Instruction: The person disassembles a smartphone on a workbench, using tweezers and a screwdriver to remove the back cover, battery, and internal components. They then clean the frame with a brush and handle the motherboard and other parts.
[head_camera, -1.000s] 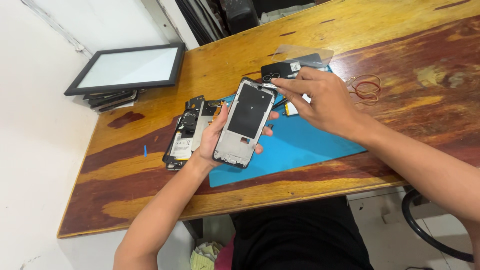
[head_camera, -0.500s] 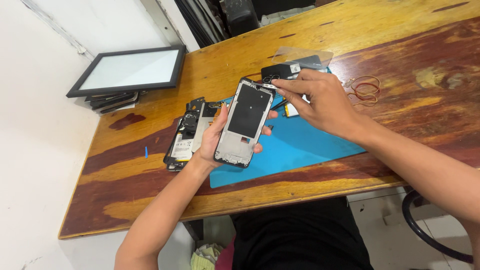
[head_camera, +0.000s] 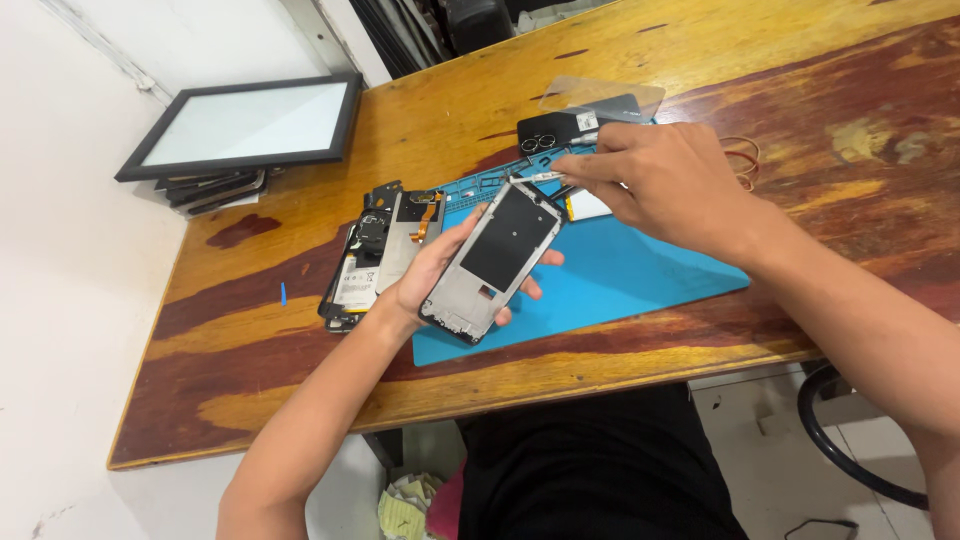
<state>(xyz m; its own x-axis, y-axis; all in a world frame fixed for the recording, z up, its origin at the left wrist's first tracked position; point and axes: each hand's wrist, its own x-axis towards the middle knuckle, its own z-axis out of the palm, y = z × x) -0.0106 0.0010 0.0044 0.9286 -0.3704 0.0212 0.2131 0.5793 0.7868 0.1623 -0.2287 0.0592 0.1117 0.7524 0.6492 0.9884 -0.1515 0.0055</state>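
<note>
With the left hand (head_camera: 425, 280) gripping a phone frame (head_camera: 493, 258) above the blue mat (head_camera: 640, 275) on the counter (head_camera: 300, 330), the right hand (head_camera: 665, 180) pinches tweezers (head_camera: 545, 177) at its top edge, seemingly mid-disassembly, needing steady, fine placement.

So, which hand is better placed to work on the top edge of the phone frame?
The right hand: its fingertips pinch a thin tool at the top edge of the phone frame, while the left hand supports it from below.
</note>
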